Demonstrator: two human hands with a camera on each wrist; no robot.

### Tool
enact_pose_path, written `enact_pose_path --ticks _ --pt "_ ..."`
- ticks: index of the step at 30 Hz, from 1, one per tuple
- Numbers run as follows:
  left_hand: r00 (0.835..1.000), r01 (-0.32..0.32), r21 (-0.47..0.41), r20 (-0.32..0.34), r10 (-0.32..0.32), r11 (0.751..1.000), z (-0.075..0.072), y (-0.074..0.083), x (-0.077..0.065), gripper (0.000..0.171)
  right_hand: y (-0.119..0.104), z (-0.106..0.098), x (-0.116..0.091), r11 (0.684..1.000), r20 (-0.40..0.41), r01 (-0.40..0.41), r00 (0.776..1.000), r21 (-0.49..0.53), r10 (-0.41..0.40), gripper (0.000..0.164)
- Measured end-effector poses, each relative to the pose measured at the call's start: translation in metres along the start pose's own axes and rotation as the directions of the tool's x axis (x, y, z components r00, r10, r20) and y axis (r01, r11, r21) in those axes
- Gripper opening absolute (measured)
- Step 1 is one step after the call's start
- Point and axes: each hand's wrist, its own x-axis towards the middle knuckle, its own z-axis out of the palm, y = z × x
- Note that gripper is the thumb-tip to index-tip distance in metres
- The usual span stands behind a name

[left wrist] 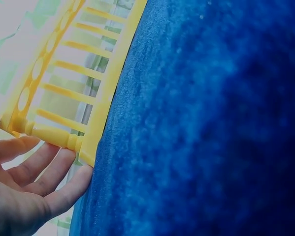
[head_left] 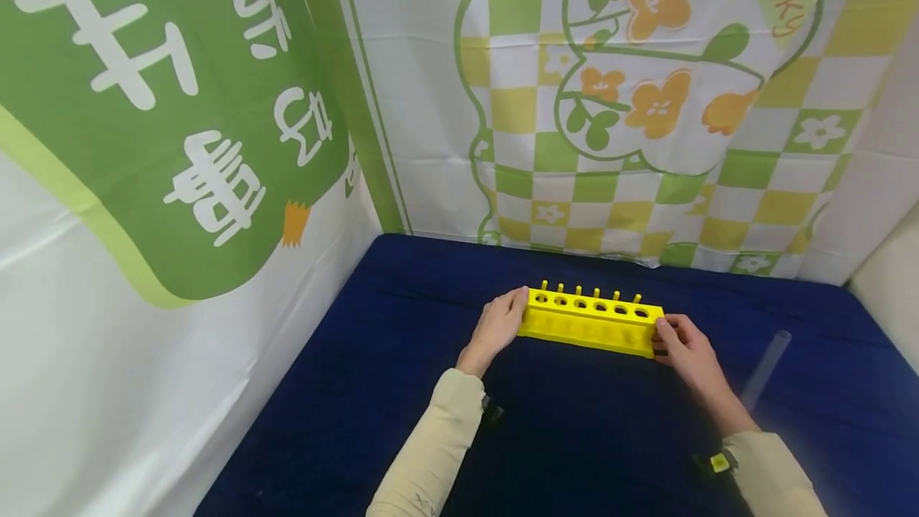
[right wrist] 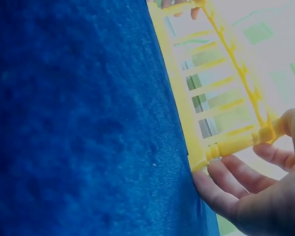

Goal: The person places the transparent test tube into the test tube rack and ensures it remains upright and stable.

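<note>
A yellow test tube rack (head_left: 590, 327) stands upright on the dark blue cloth, its long side toward me. Along its top runs a row of round holes, with several short pegs behind them. My left hand (head_left: 497, 329) grips the left end of the rack, and in the left wrist view its fingers (left wrist: 63, 162) lie against the turned end post. At the opposite end my right hand (head_left: 691, 359) holds the rack in the same way; the right wrist view shows those fingers (right wrist: 241, 172) at the post and the base. No tubes show in the holes.
A clear tube (head_left: 767, 369) lies on the cloth to the right, partly behind my right forearm. The blue cloth (head_left: 345, 389) covers the table. Printed green and white curtains (head_left: 424, 126) hang at the back and left.
</note>
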Motion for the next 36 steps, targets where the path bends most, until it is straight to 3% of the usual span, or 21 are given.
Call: enact_pose_path --ticks 13,24,36 --pt "0.998 -0.019 -0.020 0.063 0.020 1.000 -0.006 -0.007 0.001 0.058 0.000 -0.006 0.002 0.999 0.075 -0.010 0.997 0.033 0.007 0.068" --pt "0.997 -0.034 -0.015 0.064 0.035 0.999 -0.007 -0.004 -0.001 0.057 0.003 -0.017 0.002 0.999 0.130 0.027 0.991 0.036 -0.031 0.067" --pt "0.996 -0.036 -0.027 0.077 0.038 0.999 -0.007 -0.007 0.001 0.054 0.007 -0.030 0.004 0.996 0.136 0.054 0.990 -0.067 -0.044 0.061"
